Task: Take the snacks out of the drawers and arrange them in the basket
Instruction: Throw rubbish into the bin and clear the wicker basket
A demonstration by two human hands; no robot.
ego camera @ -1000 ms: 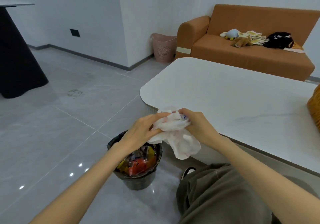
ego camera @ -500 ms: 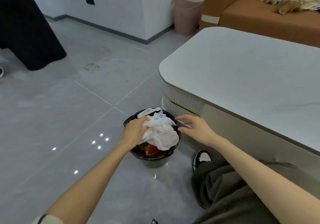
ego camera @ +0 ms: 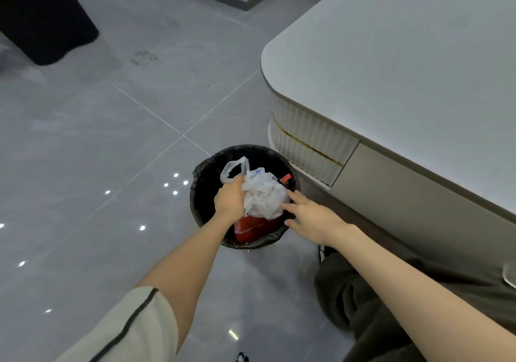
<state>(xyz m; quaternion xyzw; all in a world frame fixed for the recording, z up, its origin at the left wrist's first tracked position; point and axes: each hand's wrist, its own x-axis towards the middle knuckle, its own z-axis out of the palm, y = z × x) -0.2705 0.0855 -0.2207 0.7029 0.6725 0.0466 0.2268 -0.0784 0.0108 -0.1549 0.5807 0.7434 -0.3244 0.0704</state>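
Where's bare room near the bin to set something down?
Free: the white tabletop right of the bin, and the grey floor left of it. Crowded: the bin, holding a white plastic bag and red packet, left hand gripping the bag, right hand open beside it.

Left hand fingertips buried in white plastic bag. Bag covers most of bin contents; red packet only partly showing, label unreadable. Blue print on bag too small to read. Table cut by top and right edges; black shape cut off top-left.
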